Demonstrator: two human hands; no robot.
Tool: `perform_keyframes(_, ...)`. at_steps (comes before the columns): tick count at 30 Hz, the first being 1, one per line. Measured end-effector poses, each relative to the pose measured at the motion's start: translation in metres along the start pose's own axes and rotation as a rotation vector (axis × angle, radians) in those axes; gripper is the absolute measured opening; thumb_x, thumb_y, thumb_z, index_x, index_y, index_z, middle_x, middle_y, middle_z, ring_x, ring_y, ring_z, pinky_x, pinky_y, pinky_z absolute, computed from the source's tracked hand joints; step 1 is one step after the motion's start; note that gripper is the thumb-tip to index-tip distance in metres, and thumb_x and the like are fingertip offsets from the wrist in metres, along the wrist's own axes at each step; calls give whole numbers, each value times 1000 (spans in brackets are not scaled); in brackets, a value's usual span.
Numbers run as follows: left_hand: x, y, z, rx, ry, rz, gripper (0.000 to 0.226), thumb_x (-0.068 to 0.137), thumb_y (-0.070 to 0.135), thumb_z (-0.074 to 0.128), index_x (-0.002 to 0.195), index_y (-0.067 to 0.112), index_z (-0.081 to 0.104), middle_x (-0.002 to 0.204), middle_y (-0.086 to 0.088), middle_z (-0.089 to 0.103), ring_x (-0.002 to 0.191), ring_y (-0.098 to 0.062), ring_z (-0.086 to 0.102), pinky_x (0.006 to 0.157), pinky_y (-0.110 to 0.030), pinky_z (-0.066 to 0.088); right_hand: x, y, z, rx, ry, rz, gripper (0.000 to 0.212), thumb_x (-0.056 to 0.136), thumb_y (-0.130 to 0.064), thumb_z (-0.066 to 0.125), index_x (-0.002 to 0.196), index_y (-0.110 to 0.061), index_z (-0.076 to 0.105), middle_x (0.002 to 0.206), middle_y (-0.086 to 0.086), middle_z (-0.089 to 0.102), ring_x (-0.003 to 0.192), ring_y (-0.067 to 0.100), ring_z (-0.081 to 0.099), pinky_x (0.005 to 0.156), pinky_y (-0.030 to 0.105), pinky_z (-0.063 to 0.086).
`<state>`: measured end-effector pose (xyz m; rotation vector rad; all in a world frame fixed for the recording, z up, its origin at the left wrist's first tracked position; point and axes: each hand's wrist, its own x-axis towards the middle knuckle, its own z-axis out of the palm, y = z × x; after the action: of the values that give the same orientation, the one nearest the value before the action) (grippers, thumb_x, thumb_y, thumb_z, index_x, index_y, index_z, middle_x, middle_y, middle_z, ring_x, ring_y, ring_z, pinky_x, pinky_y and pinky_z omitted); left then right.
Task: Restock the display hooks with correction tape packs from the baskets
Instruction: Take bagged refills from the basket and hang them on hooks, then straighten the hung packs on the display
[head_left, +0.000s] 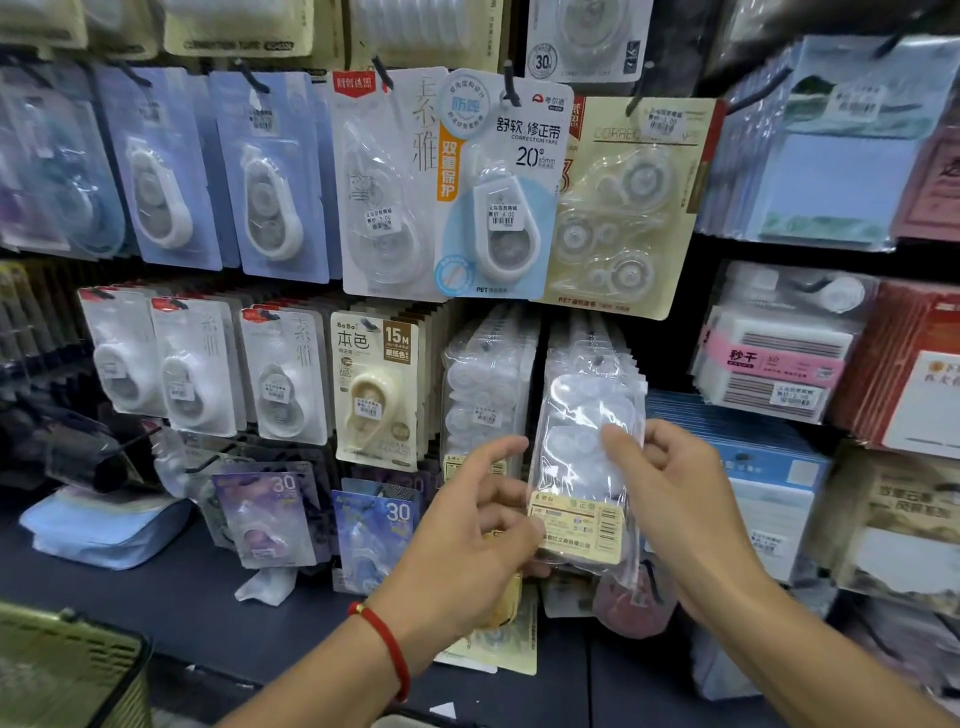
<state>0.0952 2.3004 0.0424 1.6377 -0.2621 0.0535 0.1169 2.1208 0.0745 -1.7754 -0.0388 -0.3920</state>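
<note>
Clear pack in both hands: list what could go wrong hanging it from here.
1. The clear pack is glossy film, pinched only at its edges by the left hand and right hand; it might slip.
2. The hook row behind it looks full, so its hole may miss the hook or push neighbours off.

Blue-white pack (498, 192) above my hands: "CORRECTION TAPE", "20", "PET". Cream pack (375, 384): "BoBo", "15M". Purple pack (267, 512) and blue pack (376, 535): "30". Top pack (584, 41): "30". Print on clear pack I hold: unreadable.
</note>
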Motion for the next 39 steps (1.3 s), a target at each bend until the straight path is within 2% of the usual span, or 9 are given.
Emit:
perform_keyframes(3, 0, -4, -2, 218, 29, 58, 59, 97, 0, 65, 135, 42, 51, 120, 0, 66, 102, -11, 67, 95, -35, 60, -3, 8, -1, -270, 112, -226, 25, 100, -32, 64, 123, -26, 57, 117, -9, 66, 98, 0, 65, 84, 25, 54)
perform_keyframes(8, 13, -15, -16, 873, 77, 335, 72, 95, 6, 62, 158, 29, 36, 161, 13, 33, 151, -2, 23, 127, -20, 18, 5, 35, 5, -873, 39, -737, 48, 94, -23, 68, 140, -12, 58, 149, 8, 50, 136, 28, 47, 108, 47, 45)
perform_keyframes(15, 33, -42, -20, 1113, -53, 343, 92, 93, 8, 61, 167, 24, 10, 171, 15, -25, 160, -8, -16, 129, -26, 13, 18, 45, 21, -1256, -162, -566, 87, 88, -23, 65, 165, -14, 25, 176, 5, 2, 163, 24, 6, 128, 48, 22)
perform_keyframes(20, 11, -53, -45, 1109, -102, 333, 77, 91, 7, 61, 161, 24, 34, 173, 6, 17, 159, -14, 14, 127, -31, 25, 2, 66, 24, -1090, -166, -785, 56, 77, -9, 73, 132, -3, 64, 145, 18, 57, 131, 37, 57, 101, 49, 53)
perform_keyframes(22, -11, -64, -63, 1134, -161, 305, 67, 87, 7, 64, 151, 20, 50, 163, -1, 39, 151, -16, 32, 123, -26, 26, -14, 82, 31, -1054, -369, -827, 39, 83, -10, 69, 122, -8, 66, 128, 12, 63, 112, 33, 64, 88, 44, 56)
perform_keyframes(26, -70, -102, -102, 1196, -337, 50, 55, 87, 12, 62, 141, 19, 58, 145, -1, 54, 135, -17, 45, 112, -19, 30, -56, 132, 68, -1027, -928, -499, 27, 98, -24, 48, 122, -17, 56, 121, 7, 63, 103, 37, 63, 79, 48, 53)
perform_keyframes(30, -130, -149, -123, 1374, -566, -316, 63, 101, 27, 56, 159, 24, 32, 162, -1, 31, 149, -21, 33, 120, -31, 30, -116, 203, 121, -1042, -1351, -118, 29, 104, -26, 52, 123, -9, 65, 123, 17, 66, 111, 38, 65, 86, 40, 52)
perform_keyframes(34, -179, -191, -115, 1350, -608, -545, 79, 101, 29, 54, 166, 27, 10, 173, -11, 5, 157, -31, 22, 122, -40, 31, -195, 279, 155, -1022, -1401, 255, 63, 105, -38, 57, 158, -11, 37, 157, 17, 46, 138, 36, 52, 109, 40, 45)
perform_keyframes(39, -209, -226, -90, 1146, -427, -556, 88, 96, 18, 63, 167, 23, 10, 172, -14, -18, 155, -36, 25, 120, -42, 35, -258, 329, 164, -968, -1100, 513, 79, 101, -40, 63, 163, -9, 23, 158, 22, 38, 144, 39, 43, 117, 46, 41)
